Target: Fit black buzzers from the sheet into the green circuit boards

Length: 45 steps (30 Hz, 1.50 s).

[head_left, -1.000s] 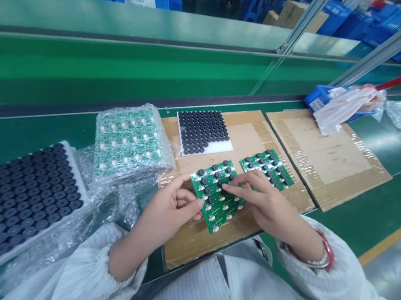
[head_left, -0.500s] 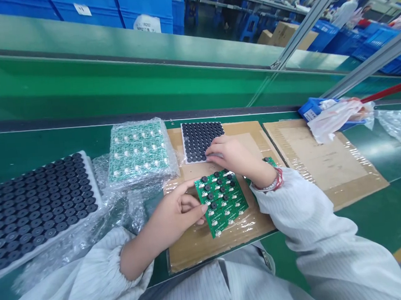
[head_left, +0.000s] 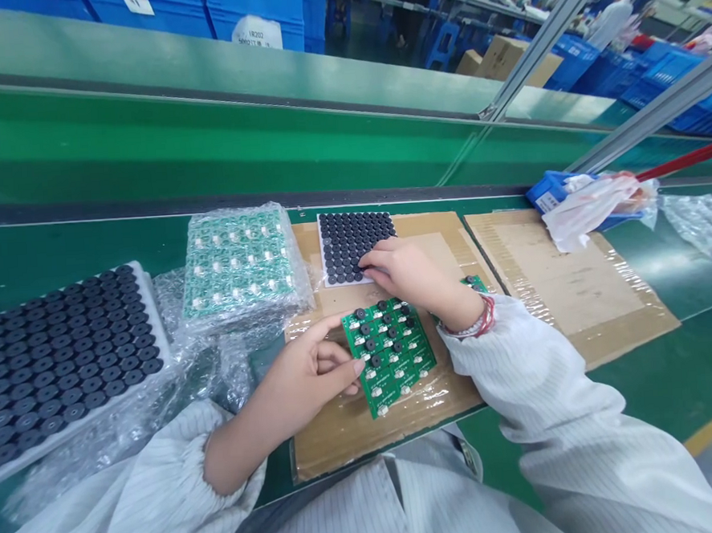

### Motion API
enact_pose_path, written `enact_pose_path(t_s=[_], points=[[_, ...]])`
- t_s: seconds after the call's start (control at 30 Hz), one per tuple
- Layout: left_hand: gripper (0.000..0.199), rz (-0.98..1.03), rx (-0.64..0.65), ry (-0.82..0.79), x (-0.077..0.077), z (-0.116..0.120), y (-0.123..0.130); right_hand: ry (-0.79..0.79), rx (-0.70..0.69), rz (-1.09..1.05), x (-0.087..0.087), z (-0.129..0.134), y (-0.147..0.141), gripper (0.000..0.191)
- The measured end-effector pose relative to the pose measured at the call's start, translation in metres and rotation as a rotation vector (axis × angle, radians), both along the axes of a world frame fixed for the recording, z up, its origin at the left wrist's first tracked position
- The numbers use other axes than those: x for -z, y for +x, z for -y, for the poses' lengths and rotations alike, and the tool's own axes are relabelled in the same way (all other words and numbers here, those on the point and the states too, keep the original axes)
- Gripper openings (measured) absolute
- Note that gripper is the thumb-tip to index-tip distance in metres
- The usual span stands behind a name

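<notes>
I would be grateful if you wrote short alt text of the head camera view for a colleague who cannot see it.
A person's right hand reaches onto a white sheet of round black components, while the left hand sits with its fingertips at the edge of a green circuit board panel on cardboard. A plastic-wrapped stack of green boards lies to the left.

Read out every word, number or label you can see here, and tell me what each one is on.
"1R202": white label on a blue plastic crate; the line below it is too blurred to read.
White tag on the blue crate to its left: too small to read.
White label on a blue object: too small to read.
Printing on the green circuit board: too small to read.
</notes>
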<state>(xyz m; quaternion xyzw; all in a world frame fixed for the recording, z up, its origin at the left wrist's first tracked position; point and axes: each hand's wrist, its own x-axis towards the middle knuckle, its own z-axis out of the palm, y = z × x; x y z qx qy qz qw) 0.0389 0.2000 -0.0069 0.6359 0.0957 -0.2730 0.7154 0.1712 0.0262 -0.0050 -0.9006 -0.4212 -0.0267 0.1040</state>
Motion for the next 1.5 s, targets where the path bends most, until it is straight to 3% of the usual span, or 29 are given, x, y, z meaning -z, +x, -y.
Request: enact_pose_path(t_s=[0.3, 0.47, 0.77, 0.87, 1.03, 1.13, 1.23, 1.37, 1.5], points=[[0.063, 0.017, 0.006, 0.018, 0.0, 0.0, 0.0, -0.119, 0.034, 0.087, 0.003, -0.003, 0.002, 0.002], [0.063, 0.021, 0.007, 0.014, -0.001, 0.001, 0.0, -0.05, 0.098, 0.072, 0.002, -0.005, -0.001, 0.007], [0.066, 0.009, 0.002, -0.009, 0.002, 0.0, -0.001, 0.08, 0.069, 0.033, 0.003, -0.001, 0.001, 0.008], [0.068, 0.015, 0.001, -0.025, 0.006, -0.001, -0.001, 0.223, 0.076, -0.054, -0.008, 0.005, -0.002, 0.012], [0.067, 0.02, 0.005, -0.061, 0.009, 0.0, -0.001, 0.699, 0.054, -0.573, -0.034, 0.025, -0.028, 0.012], [0.068, 0.019, -0.004, -0.054, 0.01, 0.0, -0.001, 0.863, 0.103, -0.756, -0.041, 0.038, -0.05, 0.014], [0.069, 0.024, -0.004, -0.047, 0.009, 0.0, -0.002, 0.931, 0.158, -0.733, -0.036, 0.052, -0.068, 0.013], [0.068, 0.02, 0.007, -0.035, 0.008, -0.001, -0.002, 0.954, 0.216, -0.569, -0.013, 0.067, -0.087, 0.009], [0.069, 0.016, -0.004, -0.028, 0.008, -0.001, -0.001, 0.821, 0.304, -0.4, 0.011, 0.075, -0.104, 0.012]])
